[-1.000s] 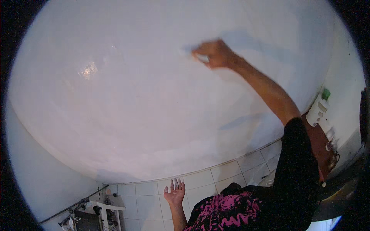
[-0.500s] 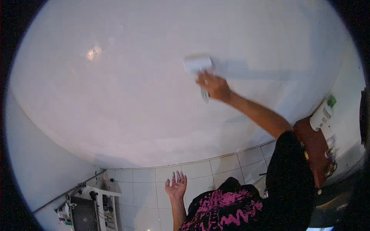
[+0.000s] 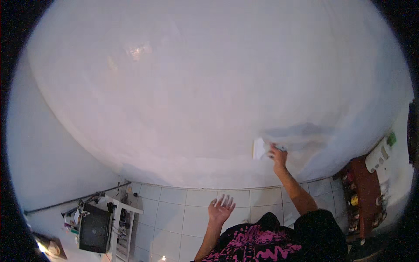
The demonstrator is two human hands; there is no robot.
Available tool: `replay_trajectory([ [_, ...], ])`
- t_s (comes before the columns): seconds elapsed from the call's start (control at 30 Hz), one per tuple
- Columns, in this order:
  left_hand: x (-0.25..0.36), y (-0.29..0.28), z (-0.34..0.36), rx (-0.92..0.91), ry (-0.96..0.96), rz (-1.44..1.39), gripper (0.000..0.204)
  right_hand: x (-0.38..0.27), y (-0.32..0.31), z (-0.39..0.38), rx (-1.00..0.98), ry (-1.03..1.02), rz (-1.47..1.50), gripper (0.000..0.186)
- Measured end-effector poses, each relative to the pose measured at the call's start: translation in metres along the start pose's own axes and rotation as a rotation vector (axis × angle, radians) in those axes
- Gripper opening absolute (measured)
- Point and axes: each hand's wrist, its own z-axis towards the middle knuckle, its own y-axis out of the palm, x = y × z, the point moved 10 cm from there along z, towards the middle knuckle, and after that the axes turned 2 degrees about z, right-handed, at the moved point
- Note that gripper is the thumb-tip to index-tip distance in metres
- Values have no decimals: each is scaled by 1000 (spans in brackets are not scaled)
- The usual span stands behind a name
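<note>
My right hand (image 3: 277, 156) is closed round the greenish-grey handle of a wide scraper (image 3: 260, 149). The scraper's flat white head points left, with its long edge upright against the lower part of the white wall (image 3: 187, 96). Whether the head is bare or coated in white is hard to make out. My left hand (image 3: 221, 209) is raised in front of me with the palm up, its fingers spread and nothing in it. The fingertips look whitish. Darker grey patches mark the wall to the right of the scraper.
White floor tiles (image 3: 168, 222) run along the wall's foot. At the lower left are a dark-screened television (image 3: 94, 228) and a white frame shelf (image 3: 118, 231). A reddish-brown cabinet (image 3: 365, 187) stands at the right, with a white pierced holder (image 3: 379, 157) by it.
My right hand has brought the scraper down the wall and to the right, and the scraper's head has turned from pointing up to pointing left. The view has also shifted. My left hand stays open.
</note>
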Motion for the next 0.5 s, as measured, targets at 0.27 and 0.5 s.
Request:
replay_trajectory([
  [0.27, -23, -9, 6, 7, -229, 129, 50, 79, -105, -96, -18, 267, 377, 37],
  [0.5, -95, -1, 15, 101, -326, 174, 48, 47, -333, -181, 315, -93, 318, 35],
])
